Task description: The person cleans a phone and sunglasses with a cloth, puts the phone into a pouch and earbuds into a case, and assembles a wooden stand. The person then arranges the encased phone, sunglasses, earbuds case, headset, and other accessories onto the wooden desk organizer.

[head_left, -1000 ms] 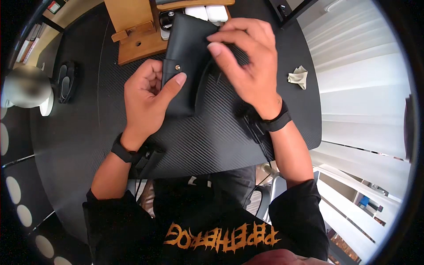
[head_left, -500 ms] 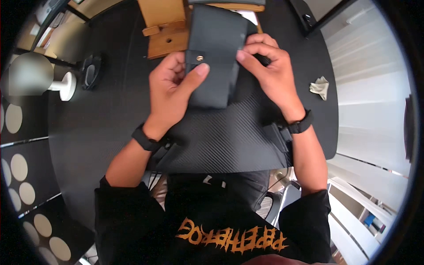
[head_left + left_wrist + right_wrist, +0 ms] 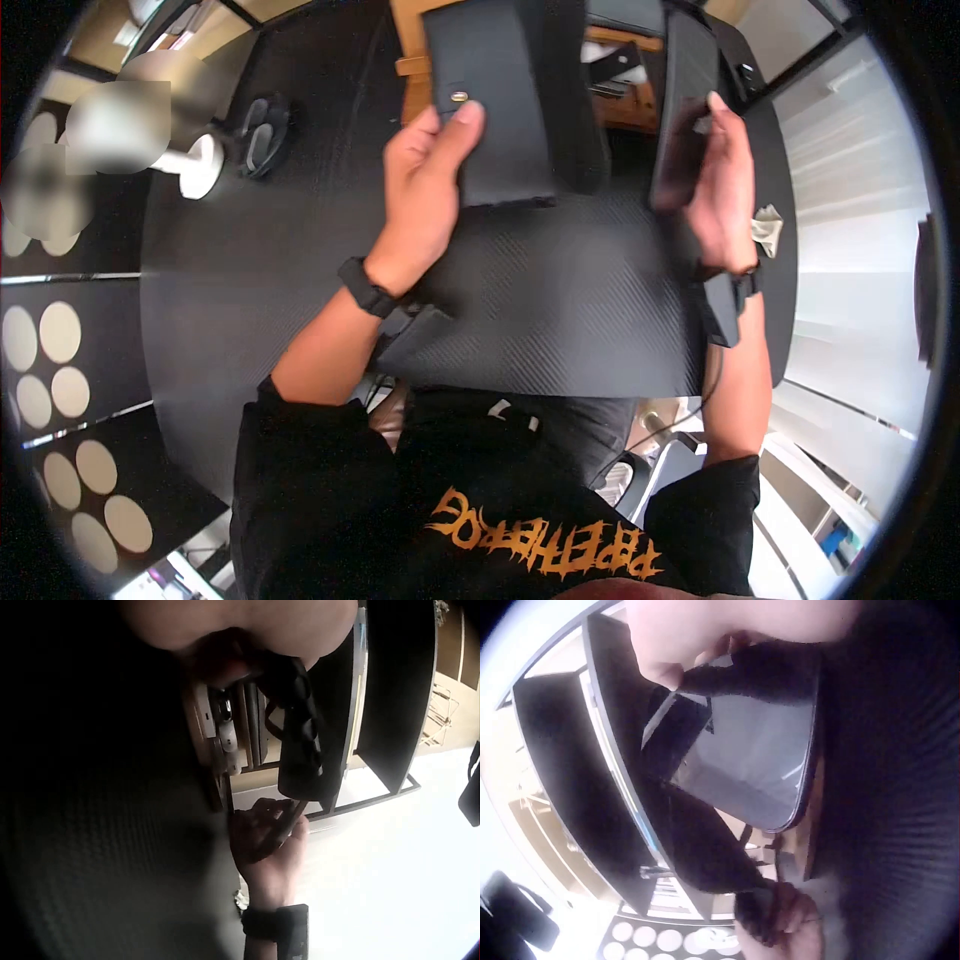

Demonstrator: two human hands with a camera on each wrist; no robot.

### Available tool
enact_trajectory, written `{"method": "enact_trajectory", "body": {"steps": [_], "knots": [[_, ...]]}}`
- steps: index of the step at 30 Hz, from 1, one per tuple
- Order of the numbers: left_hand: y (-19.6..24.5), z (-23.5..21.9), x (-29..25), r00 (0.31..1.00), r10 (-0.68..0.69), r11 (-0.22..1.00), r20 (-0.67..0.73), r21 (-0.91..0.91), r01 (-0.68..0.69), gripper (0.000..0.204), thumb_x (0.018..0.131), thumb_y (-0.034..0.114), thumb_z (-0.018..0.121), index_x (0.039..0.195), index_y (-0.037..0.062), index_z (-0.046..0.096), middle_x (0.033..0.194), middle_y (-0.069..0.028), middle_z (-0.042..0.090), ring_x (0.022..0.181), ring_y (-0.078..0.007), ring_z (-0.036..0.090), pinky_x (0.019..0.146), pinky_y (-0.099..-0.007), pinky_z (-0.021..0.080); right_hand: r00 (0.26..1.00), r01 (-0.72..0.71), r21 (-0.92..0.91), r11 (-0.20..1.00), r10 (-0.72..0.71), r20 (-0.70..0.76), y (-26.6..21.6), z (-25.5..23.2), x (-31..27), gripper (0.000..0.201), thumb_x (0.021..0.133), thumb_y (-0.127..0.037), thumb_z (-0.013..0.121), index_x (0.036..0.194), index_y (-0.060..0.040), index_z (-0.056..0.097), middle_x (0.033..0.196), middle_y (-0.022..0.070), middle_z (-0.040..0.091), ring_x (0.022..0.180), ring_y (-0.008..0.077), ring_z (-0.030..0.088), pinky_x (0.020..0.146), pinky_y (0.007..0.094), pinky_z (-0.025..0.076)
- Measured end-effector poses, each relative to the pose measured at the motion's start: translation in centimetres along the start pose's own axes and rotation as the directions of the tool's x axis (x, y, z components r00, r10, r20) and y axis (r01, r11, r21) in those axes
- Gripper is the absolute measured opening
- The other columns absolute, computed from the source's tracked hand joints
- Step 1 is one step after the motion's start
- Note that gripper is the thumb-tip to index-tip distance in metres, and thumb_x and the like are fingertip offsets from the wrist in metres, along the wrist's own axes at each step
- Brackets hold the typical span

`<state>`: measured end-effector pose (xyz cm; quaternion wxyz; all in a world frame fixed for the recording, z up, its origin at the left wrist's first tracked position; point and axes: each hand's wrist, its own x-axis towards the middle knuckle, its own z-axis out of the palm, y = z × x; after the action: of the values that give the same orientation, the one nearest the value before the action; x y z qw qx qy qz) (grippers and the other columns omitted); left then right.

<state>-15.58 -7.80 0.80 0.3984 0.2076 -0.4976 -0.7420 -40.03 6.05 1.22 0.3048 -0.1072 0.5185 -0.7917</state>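
A black leather case [image 3: 490, 110] with a small metal snap [image 3: 459, 97] is in my left hand [image 3: 425, 200], thumb on the front near the snap and fingers behind. The case has a dark flap [image 3: 570, 100] hanging open on its right side. My right hand [image 3: 725, 190] holds a black phone [image 3: 688, 110] upright on edge, apart from the case, at the right. In the right wrist view the phone [image 3: 757, 750] shows a glossy, reflecting face and rounded corners, with fingers along its upper edge. The case [image 3: 301, 750] appears edge-on in the left wrist view.
A wooden stand [image 3: 412, 70] is at the back of the dark textured desk [image 3: 560, 310], partly hidden by the case. A wooden tray [image 3: 640, 105] with small items sits behind. A crumpled cloth [image 3: 768, 230] lies at right; a black object [image 3: 262, 138] and white lamp base [image 3: 202, 165] at left.
The right hand has moved right, away from the case, now carrying the phone. The case's flap now stands open. The left hand still grips the case by the snap.
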Motion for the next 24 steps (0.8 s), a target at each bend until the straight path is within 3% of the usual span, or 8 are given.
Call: {"method": "enact_trajectory", "body": {"steps": [7,8,11,14,18,19,22,24], "knots": [[-1.5,0.5,-0.8,0.981,0.007,0.988,0.196,0.152,-0.038,0.023,0.11,0.02,0.066,0.117,-0.0017,0.07,0.098,0.004,0.071,0.086,-0.0009,0.059,0.074,-0.0208,0.05,0.964,-0.065,-0.209,0.976,0.115,0.238,0.3,2.2,-2.9,0.028,0.108,-0.036,0.064,0.119,-0.011,0.071,0.108,-0.006,0.068,0.101,0.0073,0.061,0.092,0.0247,0.046],[-1.3,0.4,-0.9,0.981,0.009,0.987,0.194,0.156,-0.04,0.023,0.11,0.02,0.066,0.117,-0.0017,0.07,0.098,0.004,0.071,0.086,-0.0009,0.059,0.074,-0.0208,0.05,0.945,0.014,-0.251,0.968,0.07,0.32,1.2,1.4,-2.4,0.03,0.109,-0.029,0.063,0.12,-0.0034,0.074,0.114,0.0004,0.075,0.104,0.0087,0.066,0.099,0.0264,0.048],[-0.7,0.2,-1.0,0.961,-0.08,0.92,0.266,0.39,-0.031,0.036,0.111,0.031,0.063,0.118,-0.0041,0.07,0.103,0.0019,0.071,0.094,-0.0043,0.059,0.083,-0.0249,0.051,0.919,0.058,-0.255,0.965,0.048,0.391,3.1,1.3,-2.6,0.022,0.108,-0.025,0.067,0.108,-0.0047,0.075,0.102,-0.0049,0.073,0.093,0.0029,0.061,0.09,0.0229,0.046],[-1.2,-0.1,-1.3,0.943,-0.079,0.926,0.324,0.375,-0.052,0.039,0.109,0.035,0.066,0.114,-0.0028,0.072,0.099,0.0025,0.071,0.092,-0.0051,0.059,0.082,-0.0258,0.051,0.872,0.236,-0.362,0.902,-0.032,0.488,3.6,1.4,-3.0,0.017,0.105,-0.018,0.072,0.096,-0.0042,0.075,0.093,-0.0068,0.066,0.083,0.0025,0.055,0.078,0.0218,0.044],[-1.0,0.1,-1.2,0.961,-0.043,0.884,0.272,0.459,-0.091,0.038,0.104,0.032,0.074,0.115,-0.0046,0.072,0.086,0.0044,0.067,0.083,-0.0039,0.055,0.073,-0.0249,0.049,0.783,0.482,-0.311,0.819,-0.243,0.573,3.8,2.5,-3.9,0.015,0.102,-0.016,0.076,0.095,-0.0033,0.076,0.088,-0.0072,0.061,0.078,0.0023,0.051,0.07,0.0213,0.04],[-0.5,0.5,-1.2,0.964,-0.019,0.898,0.265,0.428,-0.1,0.033,0.104,0.028,0.073,0.116,-0.0029,0.073,0.092,0.0032,0.069,0.087,-0.0044,0.058,0.079,-0.026,0.05,0.761,0.534,-0.3,0.79,-0.296,0.577,4.1,2.6,-3.9,0.017,0.103,-0.019,0.075,0.103,-0.0028,0.077,0.09,-0.0052,0.063,0.075,0.0024,0.052,0.067,0.0211,0.04],[0.0,0.2,-0.4,0.994,0.043,0.981,0.102,0.185,-0.061,0.029,0.105,0.026,0.071,0.115,-0.0004,0.075,0.1,0.0022,0.072,0.095,-0.0048,0.06,0.087,-0.0268,0.051,0.874,0.351,-0.298,0.888,-0.197,0.445,3.6,2.5,-4.2,0.021,0.106,-0.021,0.072,0.115,-0.0022,0.076,0.094,-0.0023,0.065,0.07,0.0026,0.052,0.063,0.0213,0.042],[1.2,-0.4,0.1,0.994,-0.04,0.997,-0.098,0.06,0.046,0.04,0.11,0.038,0.062,0.123,0.0008,0.071,0.12,-0.0033,0.073,0.107,-0.0117,0.067,0.097,-0.032,0.052,0.87,0.378,-0.287,0.88,-0.232,0.434,3.2,2.4,-3.7,0.032,0.111,-0.029,0.061,0.121,-0.0023,0.075,0.094,-0.0008,0.068,0.067,0.0039,0.055,0.061,0.022,0.045]]}}
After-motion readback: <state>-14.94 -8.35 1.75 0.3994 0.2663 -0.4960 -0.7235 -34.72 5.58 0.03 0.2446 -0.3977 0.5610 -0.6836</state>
